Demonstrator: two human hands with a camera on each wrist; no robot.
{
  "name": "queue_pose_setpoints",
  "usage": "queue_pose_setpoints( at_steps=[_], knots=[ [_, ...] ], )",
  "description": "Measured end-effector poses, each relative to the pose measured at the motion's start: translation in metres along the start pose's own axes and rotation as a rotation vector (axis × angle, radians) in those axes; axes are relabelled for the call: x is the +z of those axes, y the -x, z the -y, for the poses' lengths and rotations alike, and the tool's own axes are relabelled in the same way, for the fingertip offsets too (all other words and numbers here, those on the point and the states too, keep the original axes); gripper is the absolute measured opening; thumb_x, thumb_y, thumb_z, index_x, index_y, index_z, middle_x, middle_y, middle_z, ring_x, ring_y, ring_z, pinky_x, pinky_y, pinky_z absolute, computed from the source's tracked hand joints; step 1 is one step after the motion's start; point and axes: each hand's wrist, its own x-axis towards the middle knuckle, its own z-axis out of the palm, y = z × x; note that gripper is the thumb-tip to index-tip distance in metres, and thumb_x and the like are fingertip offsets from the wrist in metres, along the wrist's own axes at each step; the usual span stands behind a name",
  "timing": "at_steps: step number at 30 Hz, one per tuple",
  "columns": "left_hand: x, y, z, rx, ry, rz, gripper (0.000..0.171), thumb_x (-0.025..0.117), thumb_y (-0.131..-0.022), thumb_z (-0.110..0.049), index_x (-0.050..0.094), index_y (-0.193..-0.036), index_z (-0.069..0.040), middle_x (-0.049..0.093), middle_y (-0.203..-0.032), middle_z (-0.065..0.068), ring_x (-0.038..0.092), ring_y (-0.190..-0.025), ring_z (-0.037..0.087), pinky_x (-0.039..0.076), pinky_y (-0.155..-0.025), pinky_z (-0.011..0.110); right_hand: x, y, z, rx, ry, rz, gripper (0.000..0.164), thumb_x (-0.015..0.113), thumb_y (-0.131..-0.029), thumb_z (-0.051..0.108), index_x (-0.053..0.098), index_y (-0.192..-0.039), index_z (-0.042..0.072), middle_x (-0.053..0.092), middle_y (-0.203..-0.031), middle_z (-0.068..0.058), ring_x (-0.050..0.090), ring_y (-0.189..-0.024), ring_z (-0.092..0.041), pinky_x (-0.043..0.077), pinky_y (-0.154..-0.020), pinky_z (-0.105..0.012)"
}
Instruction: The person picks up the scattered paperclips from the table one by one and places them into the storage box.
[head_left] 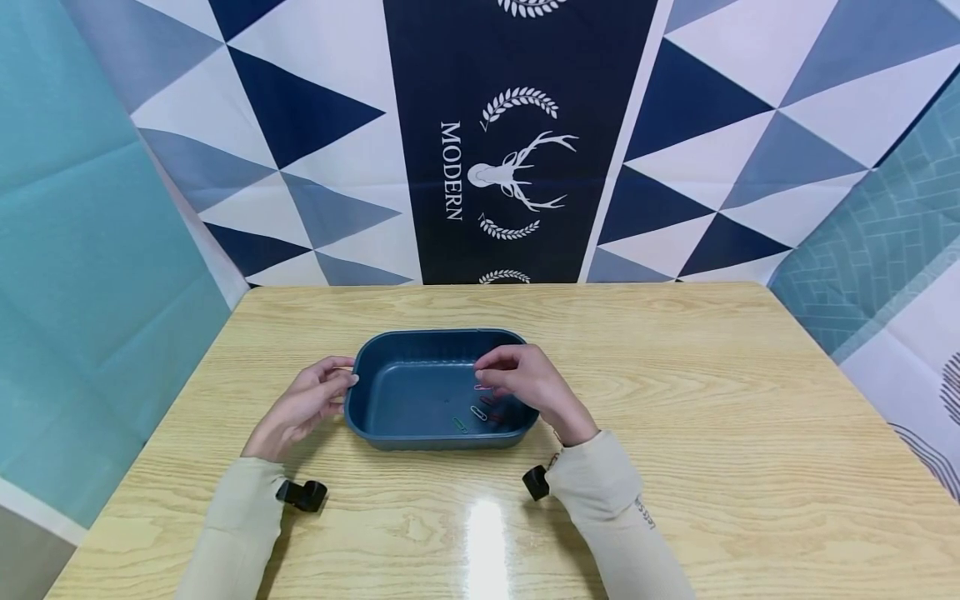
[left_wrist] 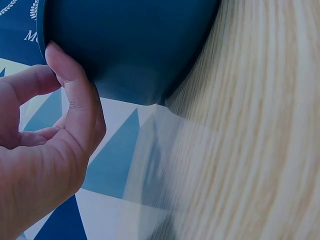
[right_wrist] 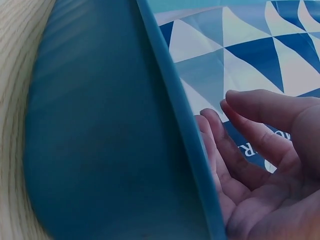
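Cream-sleeved forearms (head_left: 234,525) are stretched over a pale wood-grain table (head_left: 735,400).
Left of centre, a dark-blue oblong plastic tray (head_left: 412,400) is touched by the left hand (head_left: 309,400), loosely bent; at right, the narrowly parted right hand (head_left: 534,382) is held above multicoloured paper clips (head_left: 478,413) inside.
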Motion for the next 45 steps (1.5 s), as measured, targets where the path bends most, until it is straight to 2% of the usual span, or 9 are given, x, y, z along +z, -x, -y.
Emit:
queue_pose_setpoints(
  at_steps=[7,14,18,22,29,32,36,41,45],
  knots=[
    [0.0,0.001,0.001,0.0,-0.006,0.002,0.042,0.047,-0.101,-0.007,0.032,-0.137,0.009,0.053,-0.097,0.005,0.054,-0.072,0.008,0.051,-0.059,0.021,-0.002,0.001,0.002,0.021,0.039,0.016,0.017,0.064,-0.093,0.007,0.068,-0.108,-0.002,0.068,-0.096,-0.011,0.064,-0.095,-0.038,0.053,-0.082,-0.047],
    [0.001,-0.003,0.002,0.011,0.015,-0.003,0.039,0.048,-0.101,-0.006,0.034,-0.135,0.009,0.053,-0.098,0.006,0.053,-0.072,0.008,0.051,-0.059,0.021,-0.016,0.002,0.006,0.032,0.076,0.003,0.022,0.064,-0.094,0.011,0.067,-0.112,-0.002,0.066,-0.101,-0.011,0.062,-0.099,-0.038,0.051,-0.086,-0.048],
    [0.001,-0.005,0.003,0.013,0.014,-0.007,0.038,0.047,-0.101,-0.005,0.035,-0.134,0.008,0.053,-0.098,0.005,0.055,-0.072,0.008,0.052,-0.061,0.022,-0.025,0.004,0.004,0.027,0.082,-0.003,0.024,0.064,-0.094,0.012,0.066,-0.113,-0.003,0.066,-0.103,-0.014,0.062,-0.101,-0.038,0.053,-0.085,-0.044],
    [0.0,-0.006,0.004,0.015,0.011,-0.003,0.039,0.047,-0.101,-0.005,0.034,-0.135,0.008,0.053,-0.098,0.005,0.054,-0.073,0.008,0.052,-0.061,0.022,-0.035,0.008,0.002,0.023,0.097,-0.025,0.026,0.063,-0.095,0.012,0.064,-0.116,-0.004,0.066,-0.104,-0.018,0.063,-0.098,-0.036,0.054,-0.082,-0.039],
    [-0.001,-0.005,0.002,0.011,0.011,0.011,0.041,0.046,-0.102,-0.007,0.033,-0.137,0.009,0.052,-0.101,0.008,0.056,-0.075,0.009,0.052,-0.062,0.022,-0.06,0.027,0.0,-0.004,0.145,-0.101,0.031,0.06,-0.096,0.009,0.059,-0.122,-0.008,0.066,-0.103,-0.019,0.065,-0.092,-0.029,0.054,-0.081,-0.039],
    [-0.001,-0.005,0.0,0.006,0.005,0.011,0.041,0.046,-0.102,-0.007,0.032,-0.138,0.008,0.053,-0.101,0.008,0.057,-0.075,0.009,0.052,-0.063,0.022,-0.07,0.038,-0.002,-0.007,0.19,-0.147,0.029,0.059,-0.095,0.009,0.06,-0.12,-0.007,0.066,-0.103,-0.018,0.065,-0.089,-0.023,0.054,-0.08,-0.036],
    [-0.002,-0.004,-0.002,0.006,0.0,0.008,0.042,0.047,-0.102,-0.007,0.032,-0.138,0.008,0.053,-0.1,0.006,0.056,-0.075,0.008,0.052,-0.062,0.022,-0.082,0.051,-0.008,0.002,0.252,-0.188,0.026,0.059,-0.095,0.007,0.061,-0.117,-0.006,0.067,-0.1,-0.018,0.065,-0.086,-0.023,0.053,-0.078,-0.034],
    [-0.002,-0.003,-0.002,0.0,-0.007,0.007,0.042,0.047,-0.101,-0.007,0.033,-0.138,0.008,0.054,-0.1,0.005,0.057,-0.075,0.008,0.053,-0.063,0.022,-0.091,0.063,-0.02,0.035,0.35,-0.161,0.026,0.062,-0.093,0.009,0.062,-0.115,-0.006,0.068,-0.095,-0.014,0.064,-0.084,-0.027,0.052,-0.071,-0.034],
    [-0.002,-0.003,-0.002,-0.003,-0.008,0.008,0.041,0.047,-0.101,-0.007,0.033,-0.137,0.008,0.053,-0.1,0.005,0.057,-0.075,0.008,0.053,-0.064,0.022,-0.096,0.073,-0.032,0.069,0.487,-0.102,0.026,0.065,-0.091,0.013,0.064,-0.11,-0.005,0.066,-0.09,-0.007,0.06,-0.079,-0.022,0.049,-0.066,-0.033]
  ],
)
